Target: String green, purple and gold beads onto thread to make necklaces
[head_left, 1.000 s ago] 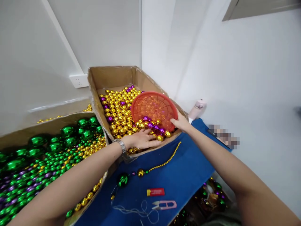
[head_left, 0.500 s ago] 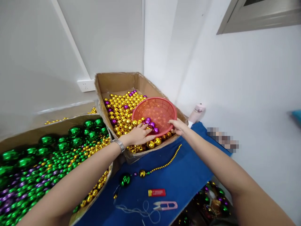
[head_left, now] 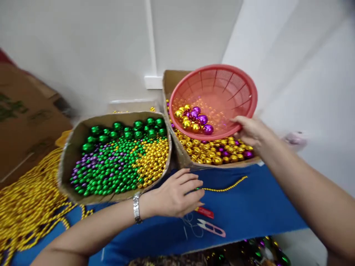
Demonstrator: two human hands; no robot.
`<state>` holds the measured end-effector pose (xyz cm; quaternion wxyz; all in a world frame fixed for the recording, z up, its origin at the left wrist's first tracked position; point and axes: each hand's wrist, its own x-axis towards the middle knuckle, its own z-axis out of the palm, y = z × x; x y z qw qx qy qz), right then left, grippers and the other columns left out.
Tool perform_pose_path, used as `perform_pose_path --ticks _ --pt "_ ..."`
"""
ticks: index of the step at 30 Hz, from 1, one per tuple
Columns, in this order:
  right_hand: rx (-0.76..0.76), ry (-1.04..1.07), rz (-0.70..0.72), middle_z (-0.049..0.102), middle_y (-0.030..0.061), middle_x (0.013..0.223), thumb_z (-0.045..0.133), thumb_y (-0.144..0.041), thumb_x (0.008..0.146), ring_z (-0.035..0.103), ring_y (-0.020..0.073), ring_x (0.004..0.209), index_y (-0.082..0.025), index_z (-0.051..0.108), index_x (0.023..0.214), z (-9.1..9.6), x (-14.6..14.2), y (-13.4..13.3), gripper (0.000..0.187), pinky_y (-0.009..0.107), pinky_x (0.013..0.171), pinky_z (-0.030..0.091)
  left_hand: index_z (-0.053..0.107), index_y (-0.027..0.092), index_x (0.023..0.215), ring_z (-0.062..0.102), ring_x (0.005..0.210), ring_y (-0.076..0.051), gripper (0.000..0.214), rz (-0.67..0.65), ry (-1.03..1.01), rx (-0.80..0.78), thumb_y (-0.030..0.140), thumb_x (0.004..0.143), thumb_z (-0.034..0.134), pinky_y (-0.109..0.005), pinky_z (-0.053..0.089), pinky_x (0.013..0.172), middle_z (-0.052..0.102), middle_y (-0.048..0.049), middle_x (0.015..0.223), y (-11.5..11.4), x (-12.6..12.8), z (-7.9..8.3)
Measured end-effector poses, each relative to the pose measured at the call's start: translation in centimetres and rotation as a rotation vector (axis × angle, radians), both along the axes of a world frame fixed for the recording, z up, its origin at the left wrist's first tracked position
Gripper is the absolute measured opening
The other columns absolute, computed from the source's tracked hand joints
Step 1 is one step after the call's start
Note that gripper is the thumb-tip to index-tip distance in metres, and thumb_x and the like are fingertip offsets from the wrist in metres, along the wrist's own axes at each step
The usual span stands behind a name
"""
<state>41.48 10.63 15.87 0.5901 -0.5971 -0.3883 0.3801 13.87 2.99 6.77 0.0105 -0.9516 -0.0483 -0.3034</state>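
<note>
My right hand grips the near right rim of a red plastic basket, which is tilted above the right cardboard box. Several gold balls and purple balls are gathered in its lower left part. Below, gold and a few purple beads fill the box. Over the blue cloth hovers my left hand, palm down, fingers a little apart and holding nothing visible. It hides part of a bead strand whose gold tail shows to the right.
A red lighter, pink thread snips and loose clear thread lie on the cloth. Another box holds green, purple and gold beads. Gold bead strands pile up at far left, beside a big carton. Walls stand behind.
The red basket has risen off the beads in the right box, still in my right hand. My left hand has left the basket and come back over the cloth. The view has turned left.
</note>
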Motion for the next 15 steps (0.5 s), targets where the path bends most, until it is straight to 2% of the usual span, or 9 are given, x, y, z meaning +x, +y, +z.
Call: perform_pose_path --ticks 3,5,9,12,15 --pt "-0.025 -0.008 0.039 0.055 -0.0042 0.062 0.058 -0.009 0.061 0.049 0.0085 0.044 -0.020 0.055 0.087 0.8 -4.2 0.9 0.029 0.019 0.035 0.040 0.062 0.015 0.110 0.059 0.111 -0.022 0.025 0.124 0.017 -0.060 0.028 0.090 0.056 -0.044 0.045 0.104 0.067 -0.0098 0.112 -0.6 -2.7 -1.3" --pt "-0.013 -0.050 0.088 0.058 -0.0030 0.068 0.057 -0.010 0.061 0.050 0.0091 0.046 -0.021 0.055 0.097 0.7 -7.0 1.5 0.037 0.021 0.038 0.043 0.062 0.016 0.111 0.059 0.111 -0.022 0.024 0.223 0.015 -0.098 0.027 0.090 0.056 -0.043 0.047 0.102 0.067 -0.0103 0.113 -0.5 -4.4 -2.0" --pt "0.076 -0.237 0.192 0.064 0.0008 0.082 0.055 -0.013 0.063 0.056 0.0133 0.053 -0.022 0.051 0.119 -1.0 -11.3 3.0 0.057 0.027 0.045 0.049 0.062 0.017 0.111 0.059 0.110 -0.024 0.023 0.388 0.037 -0.144 0.025 0.091 0.055 -0.043 0.050 0.096 0.065 -0.0118 0.114 -0.3 -7.7 -3.0" --pt "0.209 -0.469 0.257 0.068 0.0036 0.099 0.054 -0.016 0.067 0.064 0.0208 0.076 -0.025 0.045 0.132 -2.8 -13.5 3.7 0.067 0.037 0.066 0.057 0.061 0.017 0.115 0.059 0.108 -0.024 0.026 0.480 0.079 -0.169 0.026 0.091 0.054 -0.043 0.052 0.092 0.065 -0.0125 0.111 -0.3 -9.9 -3.9" --pt "0.280 -0.709 0.312 0.067 0.0057 0.111 0.053 -0.017 0.071 0.065 0.0258 0.094 -0.026 0.033 0.145 -4.0 -15.8 3.4 0.077 0.046 0.086 0.054 0.062 0.017 0.115 0.060 0.106 -0.025 0.027 0.556 0.130 -0.202 0.029 0.092 0.053 -0.043 0.052 0.090 0.065 -0.0123 0.108 -0.4 -11.7 -4.9"
